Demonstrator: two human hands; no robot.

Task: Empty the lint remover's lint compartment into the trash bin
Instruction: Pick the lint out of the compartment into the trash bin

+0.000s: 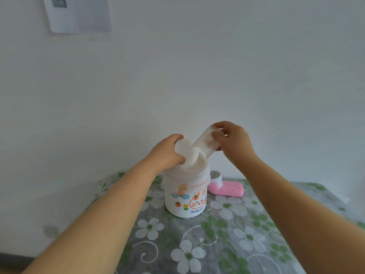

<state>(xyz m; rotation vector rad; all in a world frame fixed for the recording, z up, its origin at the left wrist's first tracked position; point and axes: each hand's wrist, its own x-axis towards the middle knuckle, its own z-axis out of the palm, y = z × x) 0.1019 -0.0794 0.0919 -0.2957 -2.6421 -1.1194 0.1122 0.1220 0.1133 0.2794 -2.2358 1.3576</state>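
Lint compartment (205, 144) tilted over trash bin (185, 202)

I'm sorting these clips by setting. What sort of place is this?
Most likely a room in a home, not a workshop. A floral tablecloth covers a table against a plain white wall, and a small cartoon "Rabbit" trash bin and pink lint remover sit on it.

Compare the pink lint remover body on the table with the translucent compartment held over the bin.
The lint remover body is opaque pink; the lint compartment is translucent whitish. The body lies flat on the table, untouched; the compartment is held tilted by the right hand above the trash bin. The left hand holds the bin's lid.
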